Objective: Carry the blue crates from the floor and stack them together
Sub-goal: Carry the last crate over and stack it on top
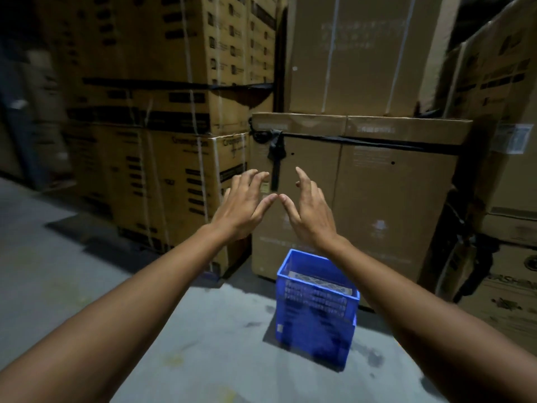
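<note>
Left hand (242, 206) and right hand (309, 212) held out, fingers spread, holding nothing, thumb tips almost touching. I see blue crate (315, 312) on floor (87, 286) beneath, near cardboard boxes (383, 193).

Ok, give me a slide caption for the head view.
Empty left hand and right hand stretch forward, a blue crate on the floor below, cardboard boxes behind.

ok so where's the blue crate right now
In the head view the blue crate stands on the concrete floor, low and right of centre, just in front of the strapped cardboard box.
</note>
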`<control>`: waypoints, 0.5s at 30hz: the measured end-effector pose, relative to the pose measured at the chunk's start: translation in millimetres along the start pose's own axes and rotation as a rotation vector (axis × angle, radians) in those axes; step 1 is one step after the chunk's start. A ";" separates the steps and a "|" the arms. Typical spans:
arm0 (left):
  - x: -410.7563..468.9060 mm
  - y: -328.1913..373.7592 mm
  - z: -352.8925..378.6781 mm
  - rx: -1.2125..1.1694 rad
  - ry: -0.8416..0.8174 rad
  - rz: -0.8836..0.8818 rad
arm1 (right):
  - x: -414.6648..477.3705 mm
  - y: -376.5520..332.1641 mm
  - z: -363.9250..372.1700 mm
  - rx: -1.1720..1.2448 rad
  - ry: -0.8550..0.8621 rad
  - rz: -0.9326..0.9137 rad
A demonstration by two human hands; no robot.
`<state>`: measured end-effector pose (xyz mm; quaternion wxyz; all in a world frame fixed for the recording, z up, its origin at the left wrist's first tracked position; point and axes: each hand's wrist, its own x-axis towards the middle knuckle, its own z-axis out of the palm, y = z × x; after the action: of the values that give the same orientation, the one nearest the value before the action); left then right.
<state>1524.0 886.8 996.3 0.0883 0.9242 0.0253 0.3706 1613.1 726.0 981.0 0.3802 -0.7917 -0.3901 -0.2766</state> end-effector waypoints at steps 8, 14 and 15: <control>-144.7 35.3 -103.6 0.241 -0.038 -0.201 | -90.4 -97.4 -9.0 0.254 -0.124 -0.135; -255.6 45.3 -204.5 0.393 -0.024 -0.379 | -150.6 -201.7 -0.5 0.391 -0.209 -0.232; -277.3 47.6 -223.1 0.412 -0.013 -0.407 | -161.3 -222.6 -0.1 0.409 -0.222 -0.246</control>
<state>1168.5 841.1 974.6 -0.0283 0.9010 0.2845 0.3263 1341.2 750.7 948.5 0.4508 -0.6705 -0.5704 -0.1477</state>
